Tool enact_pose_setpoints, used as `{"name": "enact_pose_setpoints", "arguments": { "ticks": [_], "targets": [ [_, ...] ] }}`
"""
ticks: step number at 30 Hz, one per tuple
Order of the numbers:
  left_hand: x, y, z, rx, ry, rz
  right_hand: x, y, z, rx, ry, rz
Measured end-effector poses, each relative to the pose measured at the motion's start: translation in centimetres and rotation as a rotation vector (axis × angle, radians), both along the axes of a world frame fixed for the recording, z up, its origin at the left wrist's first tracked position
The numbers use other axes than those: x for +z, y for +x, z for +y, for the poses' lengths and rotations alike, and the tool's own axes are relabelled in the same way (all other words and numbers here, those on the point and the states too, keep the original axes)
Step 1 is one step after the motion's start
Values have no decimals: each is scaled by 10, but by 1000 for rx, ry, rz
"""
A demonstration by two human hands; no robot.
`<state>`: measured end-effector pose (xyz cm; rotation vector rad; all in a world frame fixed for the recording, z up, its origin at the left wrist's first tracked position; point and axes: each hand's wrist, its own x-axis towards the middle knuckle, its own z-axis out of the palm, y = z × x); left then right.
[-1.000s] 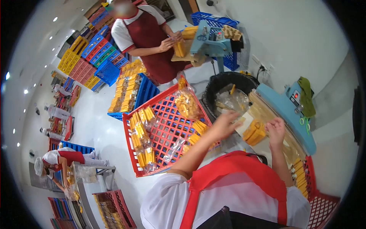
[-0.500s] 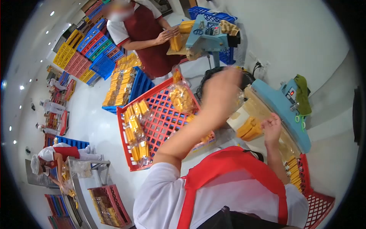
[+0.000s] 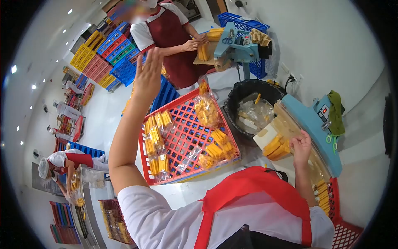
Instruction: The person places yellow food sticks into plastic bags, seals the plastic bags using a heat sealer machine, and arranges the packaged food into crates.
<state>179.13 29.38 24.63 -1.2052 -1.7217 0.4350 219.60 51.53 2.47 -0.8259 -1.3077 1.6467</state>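
My left hand (image 3: 148,79) is raised on the left, fingers stretched out and holding nothing. It is above the far left corner of the red crate (image 3: 182,124), overlapping the co-worker's side of the view. On the right, my right hand (image 3: 301,147) has its fingers closed at the end of a clear plastic bag of yellow sticks (image 3: 275,147). That bag lies on the tan shelf of a blue heat sealer (image 3: 309,124) with a lit red display. Inside the red crate are several bags of yellow sticks (image 3: 155,137) and a bag of yellow pieces (image 3: 207,111).
A black-lined bin (image 3: 253,110) with plastic scraps stands between crate and sealer. Across from me a co-worker (image 3: 172,41) holds yellow sticks at another sealer (image 3: 232,47). Green scissors (image 3: 331,141) and a green cloth (image 3: 336,112) hang on my sealer. Another red crate (image 3: 342,224) is at lower right.
My left hand has swung left, from over the bin to beyond the red crate, and its fingers are spread. My right hand stays by the bag at the sealer. The view has shifted slightly.
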Motion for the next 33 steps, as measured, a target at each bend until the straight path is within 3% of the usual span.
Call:
{"name": "enact_pose_setpoints", "arguments": {
  "ticks": [5, 12, 16, 18, 21, 24, 26, 29, 33],
  "targets": [
    [-11, -23, -38, 233, 21, 2, -1, -2, 1, 15, 12, -2],
    [-28, -8, -35, 177, 67, -86, -2, -4, -3, 36, 5, 37],
    [-24, 17, -20, 331, 40, -7, -1, -2, -3, 10, 29, 7],
    [-14, 45, -9, 165, -87, -283, -1, -4, -4, 18, 7, 13],
    [10, 102, -6, -247, -132, -352, -6, -3, -4, 10, 32, 6],
    [26, 89, -16, -286, 48, -305, -4, -2, -4, 18, 16, 18],
    [28, 56, -27, 3, 53, -301, -1, -2, -6, 2, 5, 9],
    [24, 52, -34, -54, 74, -329, -3, -4, -3, -19, 7, 14],
    [20, 44, -30, -119, 284, -375, -5, -2, -4, -26, 16, -2]
  ]
}}
